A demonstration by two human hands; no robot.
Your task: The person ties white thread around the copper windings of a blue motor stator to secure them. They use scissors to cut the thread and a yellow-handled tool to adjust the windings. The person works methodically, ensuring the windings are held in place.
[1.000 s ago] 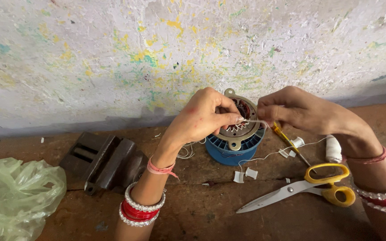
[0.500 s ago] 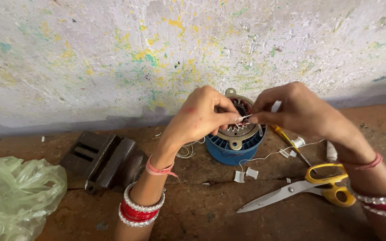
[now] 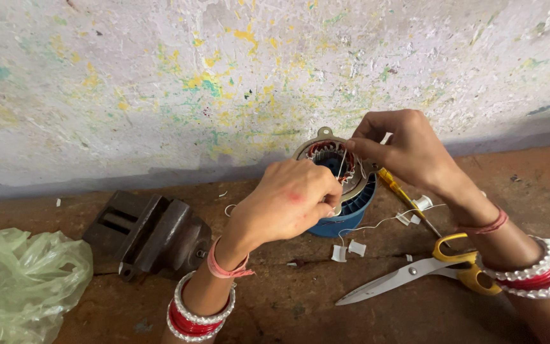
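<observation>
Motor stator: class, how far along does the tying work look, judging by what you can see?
Done: copper windings already sit in the blue motor stator, and cut white scraps lie by the scissors. In hand: the left hand and right hand pull a white thread taut. Left: loose thread trails, so tying seems unfinished.

Soft, even daylight on my bench | no glare on the paint-flecked wall (image 3: 160,83) | faint shadows under my left hand (image 3: 288,204) and the scissors (image 3: 415,274) | centre sharp, thin white thread (image 3: 340,167) barely resolved | slight stretch and softness at frame edges, plastic bag (image 3: 20,280) a little soft
</observation>
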